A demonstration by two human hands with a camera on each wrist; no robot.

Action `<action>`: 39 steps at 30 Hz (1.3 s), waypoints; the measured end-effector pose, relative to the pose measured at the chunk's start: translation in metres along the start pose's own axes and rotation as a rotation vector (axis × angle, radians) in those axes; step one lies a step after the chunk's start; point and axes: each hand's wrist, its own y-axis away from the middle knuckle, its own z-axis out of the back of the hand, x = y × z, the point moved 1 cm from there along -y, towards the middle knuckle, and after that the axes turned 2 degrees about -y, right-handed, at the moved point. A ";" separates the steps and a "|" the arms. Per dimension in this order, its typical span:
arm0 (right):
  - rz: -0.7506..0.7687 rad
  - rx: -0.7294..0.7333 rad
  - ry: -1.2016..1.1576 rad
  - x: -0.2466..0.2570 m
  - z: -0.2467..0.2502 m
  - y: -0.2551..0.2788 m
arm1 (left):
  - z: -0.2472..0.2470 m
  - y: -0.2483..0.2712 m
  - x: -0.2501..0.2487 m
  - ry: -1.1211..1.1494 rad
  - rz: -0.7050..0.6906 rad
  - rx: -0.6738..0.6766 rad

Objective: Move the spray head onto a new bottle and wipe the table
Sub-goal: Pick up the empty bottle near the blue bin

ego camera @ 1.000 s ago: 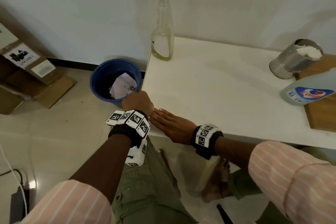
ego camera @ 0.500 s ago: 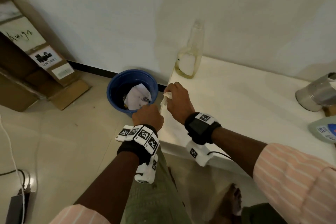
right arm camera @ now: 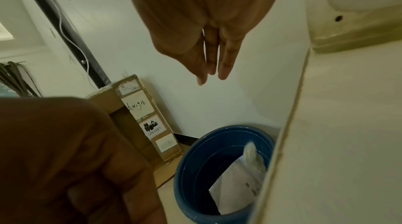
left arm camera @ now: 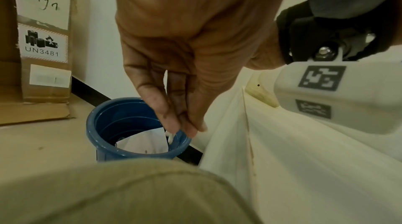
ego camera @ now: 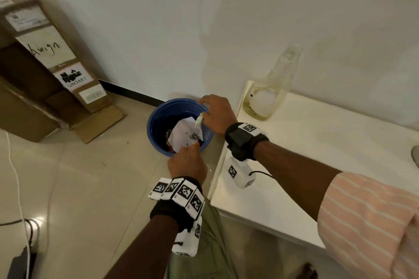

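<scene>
My right hand (ego camera: 210,108) hangs over the blue bin (ego camera: 158,108) with straight fingers (right arm camera: 224,66) pointing down and holding nothing. A small white tissue wad (ego camera: 199,121) is in the air just below it, inside the bin's mouth (right arm camera: 250,150). My left hand (ego camera: 188,161) is at the bin's near rim, its fingers (left arm camera: 165,107) together and pointing down, with nothing plainly held. An uncapped clear bottle (ego camera: 269,95) holding a little yellowish liquid stands on the white table's (ego camera: 317,142) far left corner. No spray head is in view.
The bin holds a crumpled white paper (ego camera: 183,136) and stands on the floor against the table's left edge. A tall cardboard box (ego camera: 45,52) leans on the wall to the left. A white cable (ego camera: 15,176) runs along the floor. My knee (left arm camera: 130,193) is below.
My right hand lifted the tissue off the table's left edge, carried it over the bin and let go of it. My left hand moved from the table edge to the bin's rim.
</scene>
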 end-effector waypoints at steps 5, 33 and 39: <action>0.063 -0.201 0.044 -0.012 0.023 0.029 | -0.001 -0.003 -0.008 -0.018 -0.049 -0.028; 0.136 -0.557 -0.050 0.008 0.123 0.058 | 0.017 -0.009 -0.058 0.717 0.125 -0.024; 0.255 -0.345 -0.030 0.038 0.093 0.039 | 0.013 -0.033 -0.025 1.142 0.388 0.034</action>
